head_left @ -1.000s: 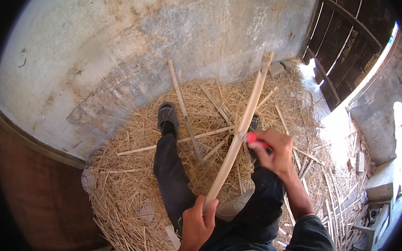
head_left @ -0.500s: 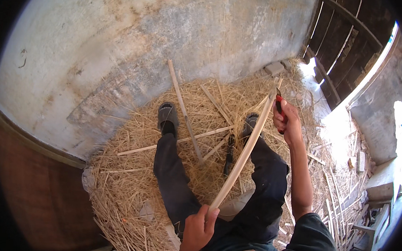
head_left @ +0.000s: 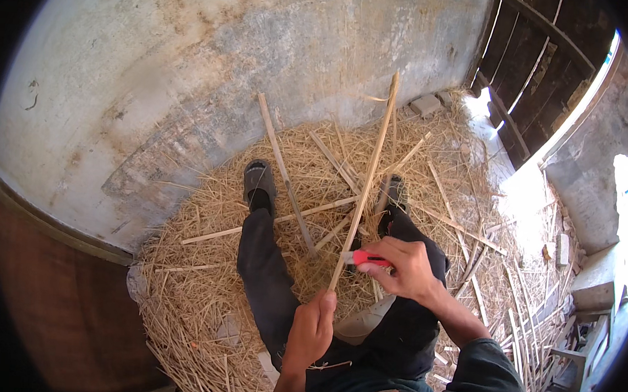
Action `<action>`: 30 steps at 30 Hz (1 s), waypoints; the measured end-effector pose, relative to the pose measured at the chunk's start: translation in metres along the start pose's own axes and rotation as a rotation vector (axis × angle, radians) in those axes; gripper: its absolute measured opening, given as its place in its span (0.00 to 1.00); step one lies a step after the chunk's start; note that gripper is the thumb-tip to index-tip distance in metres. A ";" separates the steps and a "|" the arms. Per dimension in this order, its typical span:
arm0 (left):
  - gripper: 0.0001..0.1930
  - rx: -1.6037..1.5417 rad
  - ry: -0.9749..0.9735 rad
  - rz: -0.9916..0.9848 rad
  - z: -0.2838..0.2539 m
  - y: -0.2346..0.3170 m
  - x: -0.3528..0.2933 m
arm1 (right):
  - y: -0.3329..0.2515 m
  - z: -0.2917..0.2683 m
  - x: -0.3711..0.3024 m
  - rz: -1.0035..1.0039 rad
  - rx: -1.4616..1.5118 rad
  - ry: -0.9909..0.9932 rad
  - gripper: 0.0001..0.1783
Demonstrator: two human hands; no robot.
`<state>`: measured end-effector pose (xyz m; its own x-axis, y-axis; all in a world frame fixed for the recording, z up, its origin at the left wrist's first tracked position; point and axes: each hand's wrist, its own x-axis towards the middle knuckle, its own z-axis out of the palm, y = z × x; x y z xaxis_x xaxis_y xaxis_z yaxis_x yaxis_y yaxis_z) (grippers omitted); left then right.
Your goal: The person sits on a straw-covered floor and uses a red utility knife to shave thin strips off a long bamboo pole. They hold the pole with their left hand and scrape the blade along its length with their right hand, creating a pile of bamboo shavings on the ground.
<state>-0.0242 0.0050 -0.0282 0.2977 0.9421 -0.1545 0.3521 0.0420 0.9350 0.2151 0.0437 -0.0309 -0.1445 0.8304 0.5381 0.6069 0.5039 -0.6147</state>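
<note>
My left hand (head_left: 312, 329) is closed round the lower end of a long pale bamboo strip (head_left: 374, 164), which slants up and away toward the wall. In my right hand (head_left: 406, 267) is a red utility knife (head_left: 370, 258). Its blade meets the strip a little above my left hand, though the exact contact is too small to make out. A thin curled shaving (head_left: 376, 98) sticks out near the strip's far end. Another thin sliver (head_left: 330, 366) lies by my lap. Both legs are spread, with dark clogs (head_left: 259, 182) on the feet.
Shavings and straw-like slivers (head_left: 188, 296) cover the floor, with loose strips (head_left: 282, 162) lying across them. Ahead rises a stained plaster wall (head_left: 264, 58). A dark plank door (head_left: 530, 65) is at the far right. Concrete blocks (head_left: 427, 105) sit against the wall, and a brown panel (head_left: 60, 303) stands left.
My right hand and the knife have come down and inward from the strip's far end to near my left hand. The strip now points more upright, and a curled shaving shows.
</note>
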 end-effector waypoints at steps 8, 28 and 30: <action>0.20 0.168 0.003 0.011 -0.003 0.012 -0.003 | -0.014 0.006 -0.001 -0.015 -0.065 -0.040 0.17; 0.20 0.368 -0.002 -0.032 0.001 0.005 -0.032 | 0.037 -0.028 0.030 0.231 -0.122 0.168 0.14; 0.20 0.379 -0.024 -0.047 0.002 0.000 -0.038 | 0.055 -0.039 0.039 0.213 -0.209 0.169 0.14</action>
<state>-0.0335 -0.0319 -0.0229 0.2923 0.9339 -0.2060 0.6680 -0.0453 0.7428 0.2732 0.0943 -0.0214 0.1235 0.8520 0.5088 0.7593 0.2490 -0.6012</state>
